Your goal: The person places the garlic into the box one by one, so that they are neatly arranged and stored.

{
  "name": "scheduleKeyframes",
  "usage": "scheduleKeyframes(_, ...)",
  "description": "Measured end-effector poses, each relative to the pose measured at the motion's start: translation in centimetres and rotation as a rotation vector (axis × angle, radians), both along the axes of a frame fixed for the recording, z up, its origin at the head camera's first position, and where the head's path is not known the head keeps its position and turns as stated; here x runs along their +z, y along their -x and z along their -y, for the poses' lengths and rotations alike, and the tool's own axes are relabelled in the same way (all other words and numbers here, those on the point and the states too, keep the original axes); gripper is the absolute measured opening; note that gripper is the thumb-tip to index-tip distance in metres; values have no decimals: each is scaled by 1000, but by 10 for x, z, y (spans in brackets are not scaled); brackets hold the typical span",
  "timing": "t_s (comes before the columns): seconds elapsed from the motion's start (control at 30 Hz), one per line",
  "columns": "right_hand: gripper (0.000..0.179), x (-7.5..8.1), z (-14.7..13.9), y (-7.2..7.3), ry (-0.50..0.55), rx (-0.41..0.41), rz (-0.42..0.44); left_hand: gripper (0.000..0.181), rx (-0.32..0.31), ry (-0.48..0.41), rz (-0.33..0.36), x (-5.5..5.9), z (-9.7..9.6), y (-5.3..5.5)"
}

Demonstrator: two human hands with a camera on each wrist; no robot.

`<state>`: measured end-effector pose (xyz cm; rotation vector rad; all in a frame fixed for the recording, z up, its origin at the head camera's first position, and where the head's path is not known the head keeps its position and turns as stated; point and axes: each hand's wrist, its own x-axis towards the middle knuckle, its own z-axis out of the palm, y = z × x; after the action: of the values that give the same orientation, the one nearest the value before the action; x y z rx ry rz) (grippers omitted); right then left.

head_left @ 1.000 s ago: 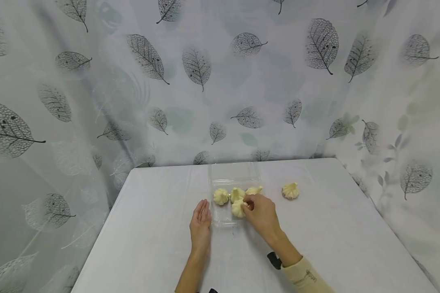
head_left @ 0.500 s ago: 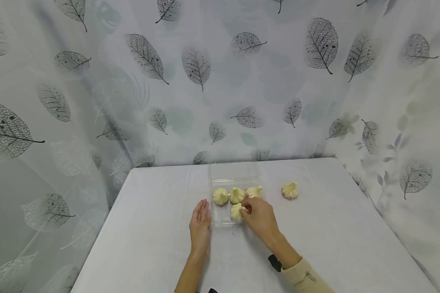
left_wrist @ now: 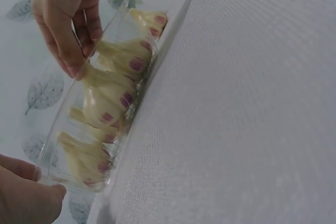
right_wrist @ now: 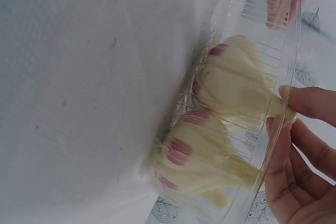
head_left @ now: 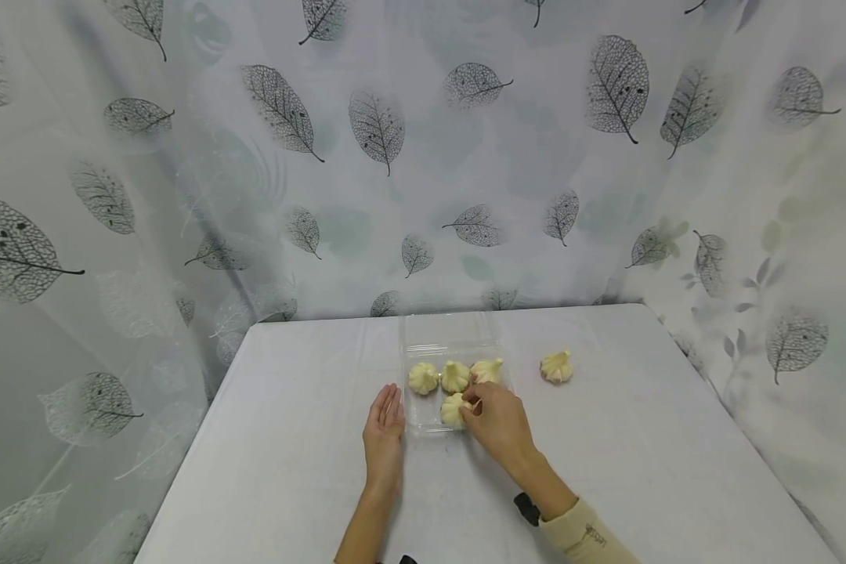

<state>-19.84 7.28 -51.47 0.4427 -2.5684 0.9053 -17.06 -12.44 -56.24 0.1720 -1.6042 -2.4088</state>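
Observation:
A clear plastic container (head_left: 423,425) lies with its lid folded back and several pale garlic bulbs inside. My right hand (head_left: 499,419) pinches the stem of the nearest garlic bulb (head_left: 453,410) between thumb and finger, low inside the container. In the right wrist view this stem (right_wrist: 290,113) sits between the fingertips at the rim. Behind it a row holds a left bulb (head_left: 423,379), a middle bulb (head_left: 455,377) and a right bulb (head_left: 486,370). My left hand (head_left: 384,435) has its fingers straight against the container's left side. Purple patches mark the bulbs' bases in both wrist views.
Another garlic bulb (head_left: 556,367) sits on the white-covered table (head_left: 627,439), right of the container. The container's lid (head_left: 447,329) lies back near the table's far edge. A leaf-patterned curtain (head_left: 423,180) hangs behind and at both sides.
The right hand has shifted slightly left and down with the garlic bulb, which now sits lower and nearer the container's front. The left hand has stayed at the container's side.

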Motion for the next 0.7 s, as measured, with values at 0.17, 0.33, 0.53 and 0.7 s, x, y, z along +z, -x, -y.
scheduleKeyframes(0.17, 18, -1, -1, 0, 23, -10, -1, 55, 0, 7, 3, 0, 0, 0)
scheduleKeyframes(0.33, 14, 2, -6, 1, 81, -27, -5, 56, -5, 6, -3, 0, 0, -1)
scheduleKeyframes(0.53, 9, 6, -14, 4, 127, -32, -58, 56, -12, 8, -2, 0, 1, -1)
scheduleKeyframes(0.7, 11, 8, -22, 10, 137, -52, -125, 55, -12, 13, 6, 1, 1, -2)
